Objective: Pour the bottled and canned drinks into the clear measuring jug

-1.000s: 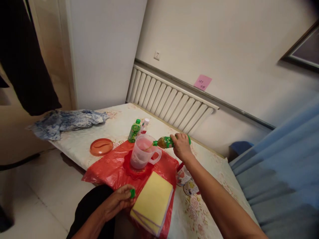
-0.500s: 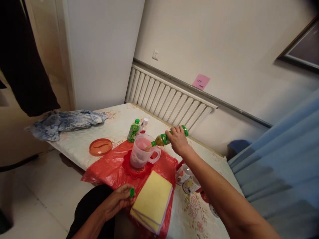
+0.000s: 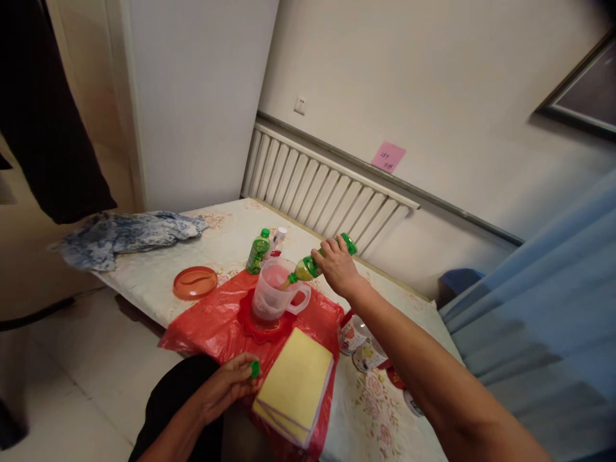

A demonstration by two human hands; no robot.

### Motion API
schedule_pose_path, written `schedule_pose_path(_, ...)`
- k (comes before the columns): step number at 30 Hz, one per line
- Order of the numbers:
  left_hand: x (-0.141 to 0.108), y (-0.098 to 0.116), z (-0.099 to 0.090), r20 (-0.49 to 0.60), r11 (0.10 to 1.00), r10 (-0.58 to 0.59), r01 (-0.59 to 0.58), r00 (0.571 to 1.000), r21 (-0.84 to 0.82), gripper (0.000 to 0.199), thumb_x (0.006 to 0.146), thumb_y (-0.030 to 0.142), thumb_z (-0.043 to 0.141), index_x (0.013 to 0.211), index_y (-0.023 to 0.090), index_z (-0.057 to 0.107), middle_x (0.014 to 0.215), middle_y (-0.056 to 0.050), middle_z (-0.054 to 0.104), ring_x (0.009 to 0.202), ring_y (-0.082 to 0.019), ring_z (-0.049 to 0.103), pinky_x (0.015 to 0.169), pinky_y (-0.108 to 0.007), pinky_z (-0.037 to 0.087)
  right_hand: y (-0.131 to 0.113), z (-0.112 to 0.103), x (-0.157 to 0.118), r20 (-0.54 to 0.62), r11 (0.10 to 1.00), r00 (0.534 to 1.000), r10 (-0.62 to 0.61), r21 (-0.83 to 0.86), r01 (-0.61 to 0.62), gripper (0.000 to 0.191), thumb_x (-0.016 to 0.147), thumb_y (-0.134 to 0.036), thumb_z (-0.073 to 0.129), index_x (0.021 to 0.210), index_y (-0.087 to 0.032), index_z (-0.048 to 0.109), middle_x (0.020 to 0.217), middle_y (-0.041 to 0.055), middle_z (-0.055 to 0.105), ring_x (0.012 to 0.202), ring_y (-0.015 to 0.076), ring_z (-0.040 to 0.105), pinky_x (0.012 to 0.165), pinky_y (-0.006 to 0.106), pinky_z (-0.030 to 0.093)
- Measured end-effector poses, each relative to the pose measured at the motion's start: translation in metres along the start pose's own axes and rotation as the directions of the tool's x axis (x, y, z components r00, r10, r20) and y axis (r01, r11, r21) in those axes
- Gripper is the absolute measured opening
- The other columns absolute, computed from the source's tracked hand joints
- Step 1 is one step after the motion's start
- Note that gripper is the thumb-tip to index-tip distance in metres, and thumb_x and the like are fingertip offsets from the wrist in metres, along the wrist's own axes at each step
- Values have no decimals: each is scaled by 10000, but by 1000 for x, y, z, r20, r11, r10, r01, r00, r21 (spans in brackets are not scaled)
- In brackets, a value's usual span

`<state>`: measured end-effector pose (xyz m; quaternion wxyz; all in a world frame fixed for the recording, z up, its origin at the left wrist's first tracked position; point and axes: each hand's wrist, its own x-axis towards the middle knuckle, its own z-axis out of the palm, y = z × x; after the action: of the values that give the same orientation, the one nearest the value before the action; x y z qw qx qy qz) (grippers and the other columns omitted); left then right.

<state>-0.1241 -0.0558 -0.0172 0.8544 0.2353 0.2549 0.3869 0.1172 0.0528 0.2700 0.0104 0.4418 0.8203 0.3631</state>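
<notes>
In my right hand [image 3: 337, 263] is a green-labelled drink bottle [image 3: 307, 268], tipped with its mouth down over a translucent plastic jug [image 3: 269, 296]. A brownish stream runs from the bottle's mouth into the jug. The jug stands upright on a red scalloped plate [image 3: 260, 330], its handle toward the right. My left hand [image 3: 233, 382], low in front of the table edge, pinches a green bottle cap [image 3: 255, 369] between thumb and fingers. Just right of that hand lies a yellow-covered book or pad [image 3: 296, 385].
A red plastic sheet [image 3: 206, 327] lies under the plate. Behind the jug stand a capped green bottle [image 3: 258, 251] and a white-capped bottle [image 3: 278, 242]. An orange round lid [image 3: 195, 283] lies left; printed cups [image 3: 368, 354] stand right, beneath my forearm. Crumpled cloth [image 3: 139, 237] covers the far left corner.
My right hand has moved slightly left and up, tilting the bottle more steeply, with its mouth closer over the jug. The left hand with the cap has barely moved.
</notes>
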Motion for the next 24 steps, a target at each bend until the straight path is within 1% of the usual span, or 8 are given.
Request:
schedule_pose_path(8,3,-2,-3,-4,1000,7,-7,1000,-3,333,730,196,822,996,173,623,848,-15,696,735,-144,680,791,-304,524,-2,0,0,-17,999,1000,-17,-35,16,276,866,-276,667,1121,-182,620,1085,136,601,1125,320,459,1127,547,178)
schedule_pose_path(14,1,-1,-2,6,1000,9,-9,1000,-4,329,726,196,824,985,168,624,842,-16,692,732,-144,679,786,-302,527,-2,-2,-1,-12,1000,1000,-12,-23,12,274,869,-276,664,1120,-176,619,1077,137,599,1116,314,458,1125,550,176)
schedule_pose_path(18,1,-2,-4,-9,1000,8,-8,1000,-3,346,718,198,830,996,168,626,857,-21,695,757,-155,685,811,-314,525,-2,-2,-2,-20,999,1000,-8,-33,7,257,883,-267,642,1123,-177,619,1079,133,598,1117,315,460,1125,548,181)
schedule_pose_path(24,1,-4,-7,-12,1000,9,-9,1000,-4,338,723,196,825,997,166,630,853,-25,699,751,-154,684,800,-304,520,-2,0,-3,-15,999,1000,-5,-39,4,293,871,-303,666,1130,-175,617,1081,132,596,1116,325,463,1127,550,182)
